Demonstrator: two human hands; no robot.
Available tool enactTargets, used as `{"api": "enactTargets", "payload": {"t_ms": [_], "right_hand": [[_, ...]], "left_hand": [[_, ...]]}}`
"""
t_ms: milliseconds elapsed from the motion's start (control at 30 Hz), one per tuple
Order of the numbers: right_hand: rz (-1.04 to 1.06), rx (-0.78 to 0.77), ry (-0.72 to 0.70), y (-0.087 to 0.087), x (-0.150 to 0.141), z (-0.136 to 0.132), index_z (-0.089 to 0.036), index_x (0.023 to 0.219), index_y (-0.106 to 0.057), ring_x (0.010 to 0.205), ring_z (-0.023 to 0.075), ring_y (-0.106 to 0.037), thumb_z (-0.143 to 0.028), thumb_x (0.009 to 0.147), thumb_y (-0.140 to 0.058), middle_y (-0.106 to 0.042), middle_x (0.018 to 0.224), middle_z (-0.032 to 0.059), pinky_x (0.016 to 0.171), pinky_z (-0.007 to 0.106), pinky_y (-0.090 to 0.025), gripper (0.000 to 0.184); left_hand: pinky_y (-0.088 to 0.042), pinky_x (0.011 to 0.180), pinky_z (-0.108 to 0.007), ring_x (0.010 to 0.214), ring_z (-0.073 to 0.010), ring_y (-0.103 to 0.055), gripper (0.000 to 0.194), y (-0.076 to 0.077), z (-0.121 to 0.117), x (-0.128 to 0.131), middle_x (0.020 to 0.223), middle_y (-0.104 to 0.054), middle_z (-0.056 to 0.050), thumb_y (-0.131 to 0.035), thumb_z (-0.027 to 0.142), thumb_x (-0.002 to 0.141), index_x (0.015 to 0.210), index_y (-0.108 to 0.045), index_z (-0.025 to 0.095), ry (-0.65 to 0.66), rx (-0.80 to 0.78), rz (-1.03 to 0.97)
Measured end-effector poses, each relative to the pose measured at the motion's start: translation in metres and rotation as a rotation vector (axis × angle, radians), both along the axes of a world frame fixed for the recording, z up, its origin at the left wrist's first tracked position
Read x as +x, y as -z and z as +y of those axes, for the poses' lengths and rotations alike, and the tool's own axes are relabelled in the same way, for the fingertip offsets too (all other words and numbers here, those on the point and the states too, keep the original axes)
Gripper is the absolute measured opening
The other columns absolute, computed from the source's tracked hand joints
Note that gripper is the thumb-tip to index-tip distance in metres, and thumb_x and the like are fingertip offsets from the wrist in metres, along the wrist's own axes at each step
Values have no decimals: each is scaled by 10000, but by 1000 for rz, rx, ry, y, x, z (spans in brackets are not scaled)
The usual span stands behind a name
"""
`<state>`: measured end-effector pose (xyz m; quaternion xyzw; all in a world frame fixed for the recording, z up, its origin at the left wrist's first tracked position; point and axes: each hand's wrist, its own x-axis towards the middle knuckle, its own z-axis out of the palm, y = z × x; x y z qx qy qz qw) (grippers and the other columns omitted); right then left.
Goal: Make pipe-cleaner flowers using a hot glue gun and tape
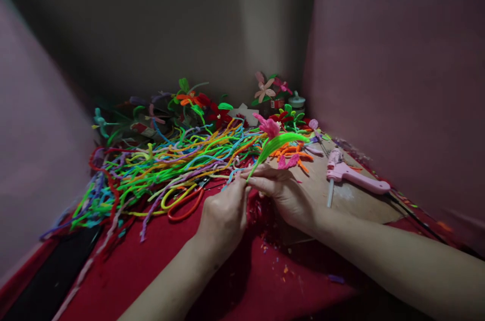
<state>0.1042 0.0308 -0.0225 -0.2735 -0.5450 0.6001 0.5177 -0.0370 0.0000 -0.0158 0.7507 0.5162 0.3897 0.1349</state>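
Close together over the table, both hands pinch the green stem of a pipe cleaner flower. My left hand [226,210] is closed at the stem's lower end, with its fingertips partly hidden. From the other side, my right hand [282,192] grips the stem just above, thumb and fingers pressed together. Out of their grasp rises a long bright green leaf [282,143] that bends to the right. A fuzzy pink bloom [268,126] shows behind the leaf; how it joins the stem is hard to see. Beyond my right hand lies a loose pink petal piece [288,162].
A heap of colourful pipe cleaners [162,164] spreads left, with red-handled scissors [186,204] at its front edge. To the right, a pink glue gun [354,175] rests on cardboard [356,204]. Finished flowers [191,98] and a lidded jar [296,101] stand at the back.
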Motion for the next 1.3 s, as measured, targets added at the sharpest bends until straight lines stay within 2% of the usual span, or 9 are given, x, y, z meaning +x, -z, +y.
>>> {"api": "enactTargets", "payload": {"t_ms": [33, 100, 200, 400, 567, 700, 833, 1033, 1300], "right_hand": [[-16, -5, 12, 0, 0, 0, -210, 758, -722, 802, 172, -573, -254, 753, -618, -665, 756, 3, 807, 306, -403, 113], [-55, -6, 24, 1, 0, 0, -213, 734, -715, 795, 172, -561, -257, 747, -622, -655, 744, -3, 816, 309, -394, 103], [-93, -12, 36, 1, -1, 2, -212, 685, -689, 763, 169, -539, -252, 720, -643, -631, 726, -9, 791, 312, -394, 71], [-138, -36, 14, -10, 1, 0, -216, 594, -657, 687, 152, -519, -217, 707, -617, -593, 627, -22, 751, 303, -395, 119], [18, -107, -50, -3, 0, 1, -216, 709, -701, 694, 144, -540, -222, 669, -647, -634, 673, -18, 712, 286, -414, 67], [44, -153, -100, 1, 0, 4, -173, 716, -692, 689, 140, -548, -236, 670, -656, -632, 671, -5, 736, 292, -415, 85], [41, -132, -166, -4, 2, 5, -166, 695, -675, 648, 135, -554, -225, 700, -618, -614, 620, -11, 740, 300, -419, 82], [43, -26, -185, -10, 4, 5, -177, 687, -688, 688, 134, -574, -190, 711, -602, -641, 666, -6, 773, 293, -421, 90], [178, -135, -234, 1, 2, 8, -177, 829, -711, 607, 136, -606, -234, 692, -676, -660, 641, -8, 706, 317, -468, 152]], "left_hand": [[-480, 620, -269, 660, -182, -645, 176, 3, 0, -1, 756, -680, -72, -468, 216, 842, 933, -616, 192, -10, 84, 122], [-462, 612, -269, 680, -197, -654, 226, 8, 1, -4, 809, -694, -99, -434, 185, 851, 988, -613, 176, -16, 146, 279], [-427, 575, -243, 620, -168, -635, 251, 8, 2, -5, 781, -691, -73, -407, 163, 862, 1018, -602, 182, -19, 126, 306], [-385, 540, -210, 519, -113, -537, 173, -1, 1, -3, 629, -601, 5, -431, 208, 874, 904, -602, 208, 8, 2, 83], [-382, 463, -203, 425, -92, -486, 193, -7, -1, 1, 532, -530, 37, -455, 289, 865, 727, -553, 196, 37, -238, -218], [-374, 391, -193, 356, -84, -478, 178, -14, -3, 3, 497, -528, 50, -506, 312, 828, 714, -542, 180, 89, -434, -442], [-363, 369, -174, 337, -68, -475, 175, -18, -1, 2, 495, -536, 52, -541, 315, 813, 729, -552, 161, 162, -565, -601], [-378, 369, -156, 317, -38, -449, 196, -19, 0, -2, 487, -550, 50, -567, 283, 817, 675, -552, 149, 239, -660, -768], [-394, 361, -146, 328, -33, -450, 199, -17, 1, -3, 501, -549, 54, -557, 290, 841, 701, -574, 150, 265, -663, -780]]}}
